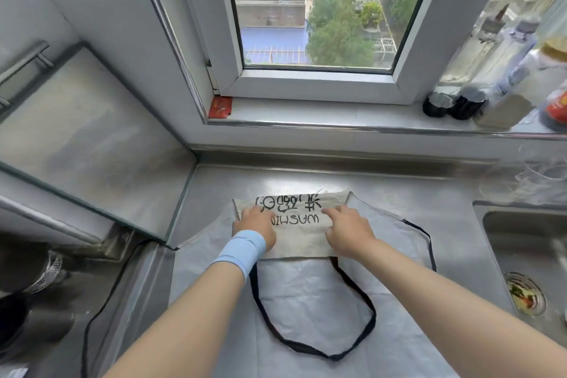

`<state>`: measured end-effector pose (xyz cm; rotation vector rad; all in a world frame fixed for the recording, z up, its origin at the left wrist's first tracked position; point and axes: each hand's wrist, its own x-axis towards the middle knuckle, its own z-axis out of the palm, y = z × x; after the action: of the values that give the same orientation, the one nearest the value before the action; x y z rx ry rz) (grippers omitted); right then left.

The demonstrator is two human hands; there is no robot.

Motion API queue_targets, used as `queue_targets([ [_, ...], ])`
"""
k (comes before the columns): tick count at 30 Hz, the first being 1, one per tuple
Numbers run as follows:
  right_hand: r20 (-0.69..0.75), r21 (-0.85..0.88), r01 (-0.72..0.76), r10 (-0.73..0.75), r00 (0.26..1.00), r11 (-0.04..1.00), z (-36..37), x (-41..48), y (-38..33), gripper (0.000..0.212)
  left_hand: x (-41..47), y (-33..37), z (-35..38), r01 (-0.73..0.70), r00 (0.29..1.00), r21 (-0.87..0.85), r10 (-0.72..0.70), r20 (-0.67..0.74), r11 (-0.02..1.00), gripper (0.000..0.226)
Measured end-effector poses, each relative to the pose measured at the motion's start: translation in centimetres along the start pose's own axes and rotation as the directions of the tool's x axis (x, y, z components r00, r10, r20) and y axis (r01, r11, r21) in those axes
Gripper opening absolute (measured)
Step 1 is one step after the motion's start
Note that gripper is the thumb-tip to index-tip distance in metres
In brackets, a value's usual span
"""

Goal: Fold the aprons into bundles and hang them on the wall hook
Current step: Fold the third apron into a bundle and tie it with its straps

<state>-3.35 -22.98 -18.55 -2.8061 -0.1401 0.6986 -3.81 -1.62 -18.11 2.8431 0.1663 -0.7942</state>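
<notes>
A pale grey apron lies spread flat on the steel counter, its black neck strap looping toward me. Its beige bib, printed with black lettering, is folded down over the grey cloth. My left hand, a light blue band round the wrist, rests flat on the bib's left side. My right hand presses on the bib's right side with fingers stretched forward. No wall hook is in view.
A steel sink with a drain strainer lies to the right. Several bottles stand on the window sill at the back right. A glass-edged steel panel rises at the left, with a dark pot below it.
</notes>
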Motion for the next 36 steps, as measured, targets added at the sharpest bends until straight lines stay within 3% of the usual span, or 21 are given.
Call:
queue_targets([
  [3,0.058,0.007,0.001,-0.001,0.998,1.0,2.3,1.9,-0.2,0.061,1.7,-0.8,1.8,0.065,0.994,0.102,-0.074,0.083,0.993,0.072],
  [7,0.159,-0.058,0.001,0.008,0.987,0.998,4.1,4.6,1.1,0.074,3.3,-1.3,3.4,0.028,0.981,0.063,-0.039,0.19,0.998,0.088],
  [13,0.105,-0.058,-0.026,0.032,0.994,0.998,1.8,8.9,2.8,0.078,6.7,-1.3,1.9,-0.055,0.997,-0.073,0.058,0.043,0.996,0.076],
  [17,0.083,-0.068,-0.068,0.073,0.994,0.995,0.5,10.7,2.9,0.078,6.1,-0.7,1.8,0.12,0.973,0.032,-0.112,-0.201,0.992,0.05],
  [20,-0.077,-0.142,-0.095,0.084,0.993,0.985,1.1,10.5,2.0,0.075,6.3,-0.8,2.8,0.126,0.987,-0.014,-0.127,-0.102,0.992,0.069],
  [22,-0.162,-0.133,-0.017,-0.005,0.987,0.991,1.8,9.9,1.4,0.07,6.9,-0.9,2.8,0.076,0.997,0.023,-0.076,-0.02,0.997,0.082],
  [25,-0.084,-0.081,0.158,-0.164,0.983,0.984,2.8,9.2,0.8,0.067,7.6,-0.8,2.0,0.044,0.998,0.028,-0.045,0.034,0.999,0.089],
  [28,0.019,-0.113,0.178,-0.177,0.984,0.978,3.3,9.5,1.0,0.068,7.4,-1.0,1.5,0.034,0.998,-0.033,-0.032,0.054,0.999,0.084],
  [33,0.046,-0.184,0.22,-0.215,0.975,0.958,2.5,10.0,1.9,0.074,5.2,-2.4,1.7,0.013,0.999,-0.061,-0.011,0.036,0.998,0.069],
  [36,0.041,-0.237,0.2,-0.196,0.98,0.951,2.1,8.9,1.0,0.071,3.0,-3.6,2.4,0.072,0.992,-0.007,-0.073,-0.1,0.997,0.048],
])
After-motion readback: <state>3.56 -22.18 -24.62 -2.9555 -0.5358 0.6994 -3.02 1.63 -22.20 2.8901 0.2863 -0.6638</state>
